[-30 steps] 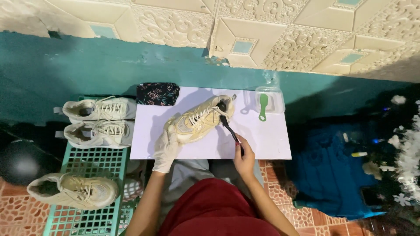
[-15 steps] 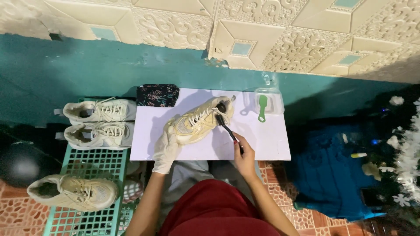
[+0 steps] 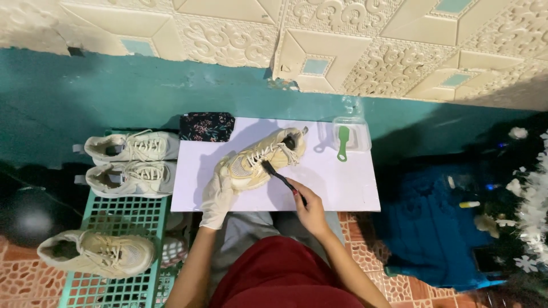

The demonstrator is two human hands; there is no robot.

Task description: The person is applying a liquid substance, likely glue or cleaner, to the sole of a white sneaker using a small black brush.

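A cream sneaker (image 3: 264, 159) lies at the middle of the white board (image 3: 348, 188). The gloved left hand (image 3: 217, 194) clasps the sneaker's toe end, fingers wrapped on it. The right hand (image 3: 308, 208), at the board's near edge, has its fingers closed around a dark brush (image 3: 279, 175) whose head touches the sneaker's side. A green brush (image 3: 342, 142) lies at the board's far corner.

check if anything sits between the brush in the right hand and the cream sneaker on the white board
Nothing visible does. The dark brush in the right hand already has its head against the cream sneaker, near the laces, while the gloved left hand holds the sneaker's toe end. The green brush lies apart, to the right.
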